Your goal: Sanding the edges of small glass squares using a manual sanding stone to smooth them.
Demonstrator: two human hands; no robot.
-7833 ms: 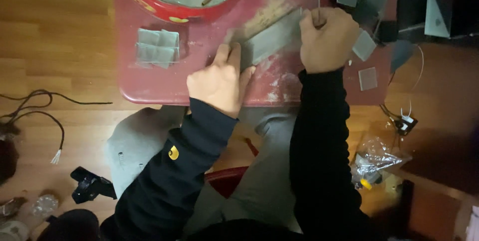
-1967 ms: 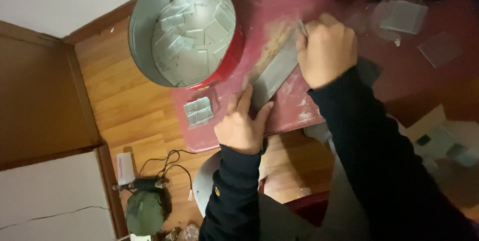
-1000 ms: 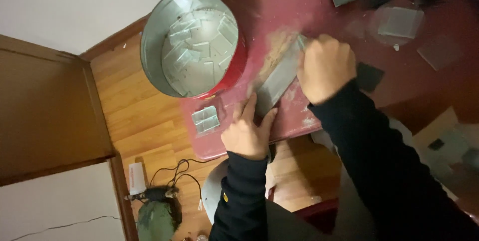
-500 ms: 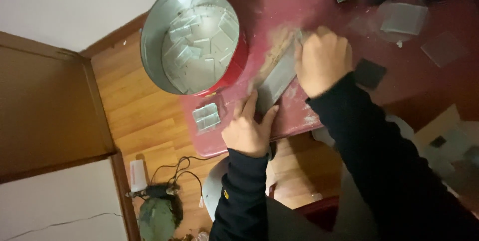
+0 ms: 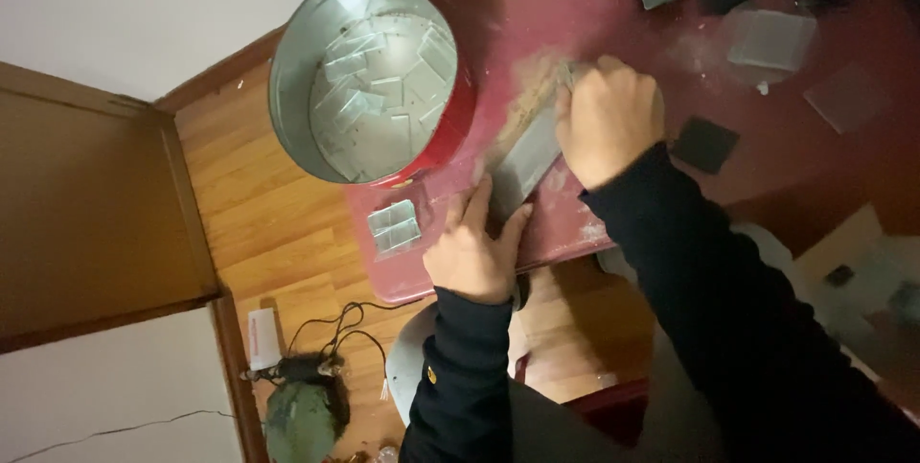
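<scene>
Left hand [image 5: 471, 254] presses flat on long grey stone block [image 5: 525, 164] lying on red tabletop [image 5: 613, 51]; right hand [image 5: 609, 120] clenched over block's far end, contents hidden. Round metal tin [image 5: 369, 80] already holds many cut glass squares; loose squares remain nearby.

left hand [image 5: 471, 254] flat, palm down, fingers spread forward near the table's near edge, right hand [image 5: 609, 118] curled in a loose fist further in, both arms in dark sleeves, right forearm angled across
</scene>
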